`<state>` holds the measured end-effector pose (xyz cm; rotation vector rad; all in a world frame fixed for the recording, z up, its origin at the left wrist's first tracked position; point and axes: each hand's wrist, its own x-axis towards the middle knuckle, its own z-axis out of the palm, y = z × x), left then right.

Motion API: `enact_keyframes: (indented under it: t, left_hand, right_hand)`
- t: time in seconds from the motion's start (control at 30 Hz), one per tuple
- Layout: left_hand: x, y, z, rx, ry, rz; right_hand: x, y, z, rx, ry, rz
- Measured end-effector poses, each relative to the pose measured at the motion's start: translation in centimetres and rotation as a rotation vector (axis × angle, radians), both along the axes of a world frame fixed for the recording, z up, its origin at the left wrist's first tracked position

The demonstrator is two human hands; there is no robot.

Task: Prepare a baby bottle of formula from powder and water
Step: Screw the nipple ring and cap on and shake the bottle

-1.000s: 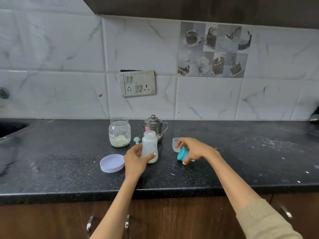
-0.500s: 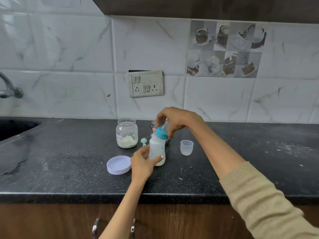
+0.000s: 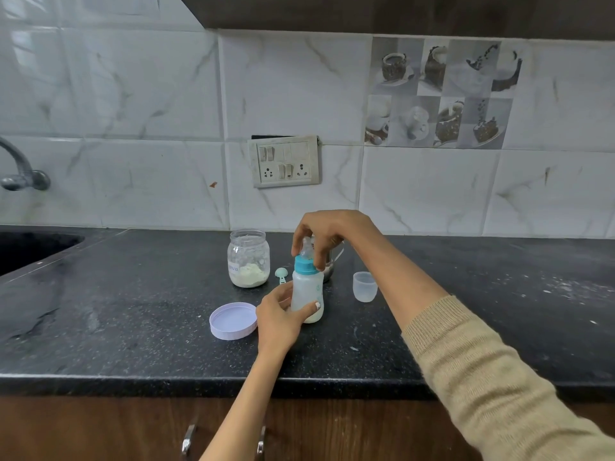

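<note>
The bottle (image 3: 307, 296) stands upright on the counter (image 3: 133, 327) between the lid (image 3: 233, 321) and the cup (image 3: 364, 286), its lower body gripped by the left hand (image 3: 281, 316), while the right hand (image 3: 327, 232) above curls its fingers round the teal cap (image 3: 304, 265).

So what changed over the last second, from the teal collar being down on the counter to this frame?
The right hand lifted the teal nipple collar off the counter and brought it left onto the neck of the baby bottle, where its fingers now grip it from above. The left hand kept holding the bottle upright in place. The powder jar, purple lid, scoop and clear cap stayed put.
</note>
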<state>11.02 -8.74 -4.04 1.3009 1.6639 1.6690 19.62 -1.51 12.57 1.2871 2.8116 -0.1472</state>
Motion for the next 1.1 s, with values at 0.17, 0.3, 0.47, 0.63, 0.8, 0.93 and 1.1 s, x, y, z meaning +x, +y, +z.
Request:
enact_keyframes:
  t: [0.17, 0.3, 0.47, 0.63, 0.8, 0.93, 1.1]
  left_hand:
    - [-0.1, 0.0, 0.0, -0.002, -0.001, -0.011]
    - [-0.1, 0.1, 0.0, -0.007, 0.002, -0.011]
    - [-0.1, 0.2, -0.1, -0.021, 0.003, -0.009]
    - [-0.1, 0.1, 0.0, -0.015, -0.003, -0.017]
    - [0.0, 0.0, 0.0, -0.010, -0.004, -0.015]
    - [0.0, -0.2, 0.2, -0.001, -0.008, -0.017]
    - [0.1, -0.2, 0.3, 0.004, -0.008, -0.017]
  right_hand:
    - [0.3, 0.3, 0.1, -0.065, 0.057, -0.082]
    - [0.5, 0.2, 0.0, -0.084, 0.058, -0.054]
    - [0.1, 0.2, 0.1, -0.097, 0.033, -0.037]
    - [-0.4, 0.5, 0.1, -0.089, -0.023, 0.008]
    - [0.0, 0.4, 0.2, -0.080, 0.008, -0.072]
    - [0.0, -0.2, -1.4, 0.159, 0.023, -0.174]
    - [0.5, 0.1, -0.5, 0.051, 0.085, -0.193]
